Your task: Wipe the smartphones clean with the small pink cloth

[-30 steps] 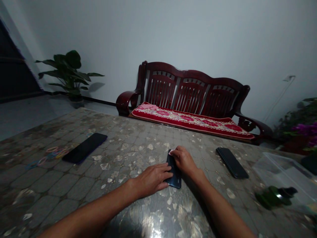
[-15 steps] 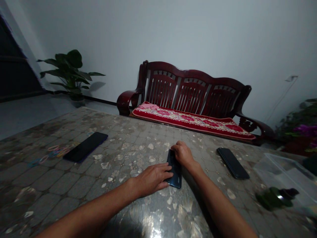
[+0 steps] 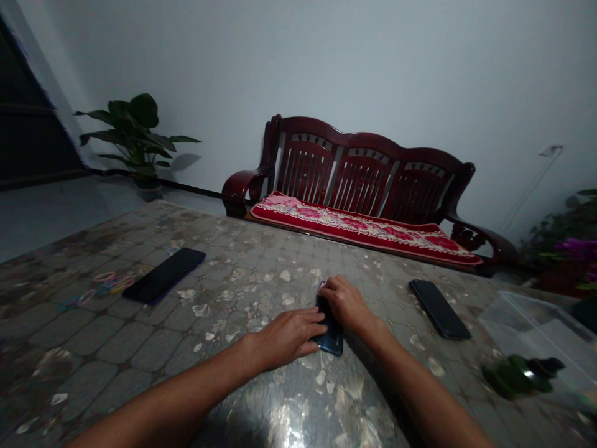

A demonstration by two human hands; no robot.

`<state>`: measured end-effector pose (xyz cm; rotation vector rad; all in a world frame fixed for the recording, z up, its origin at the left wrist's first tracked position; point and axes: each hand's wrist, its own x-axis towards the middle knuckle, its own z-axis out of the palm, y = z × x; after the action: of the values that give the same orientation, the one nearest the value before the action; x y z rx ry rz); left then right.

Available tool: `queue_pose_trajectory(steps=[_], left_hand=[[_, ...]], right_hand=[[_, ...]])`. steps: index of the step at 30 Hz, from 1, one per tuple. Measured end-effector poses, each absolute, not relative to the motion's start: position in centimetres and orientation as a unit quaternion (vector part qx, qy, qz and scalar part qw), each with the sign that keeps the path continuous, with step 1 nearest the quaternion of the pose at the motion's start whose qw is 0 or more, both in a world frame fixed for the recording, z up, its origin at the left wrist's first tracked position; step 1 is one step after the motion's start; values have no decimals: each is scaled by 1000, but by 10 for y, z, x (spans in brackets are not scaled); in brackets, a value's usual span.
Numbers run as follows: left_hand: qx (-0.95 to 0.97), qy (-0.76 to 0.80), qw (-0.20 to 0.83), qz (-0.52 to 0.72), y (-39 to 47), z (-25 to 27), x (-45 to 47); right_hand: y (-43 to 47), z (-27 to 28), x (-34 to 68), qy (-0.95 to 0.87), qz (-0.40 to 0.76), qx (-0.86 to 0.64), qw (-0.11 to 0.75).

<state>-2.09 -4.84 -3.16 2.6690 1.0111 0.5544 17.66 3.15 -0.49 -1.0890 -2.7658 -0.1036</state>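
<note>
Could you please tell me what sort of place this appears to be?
It looks like a living room in a home, though that is a judgement: a carved wooden bench with a red patterned cover stands against the wall, and a leafy potted plant stands to its left.

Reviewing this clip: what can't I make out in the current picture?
All in the head view:
Right hand: its own curled fingers hide whether the grip holds anything.
Middle phone: both hands cover parts of it; the marking at its near end is too small and blurred to read.
Clear box: cut off by the right edge.
Green bottle: blurred, so no label or contents can be told.
</note>
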Motion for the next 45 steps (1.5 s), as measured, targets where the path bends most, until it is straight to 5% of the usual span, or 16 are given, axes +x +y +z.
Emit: queue_pose_trajectory(steps=[45], left_hand=[[916, 343, 110, 177, -49, -29, -19]], right_hand=[[16, 2, 181, -873, -28, -486, 43]])
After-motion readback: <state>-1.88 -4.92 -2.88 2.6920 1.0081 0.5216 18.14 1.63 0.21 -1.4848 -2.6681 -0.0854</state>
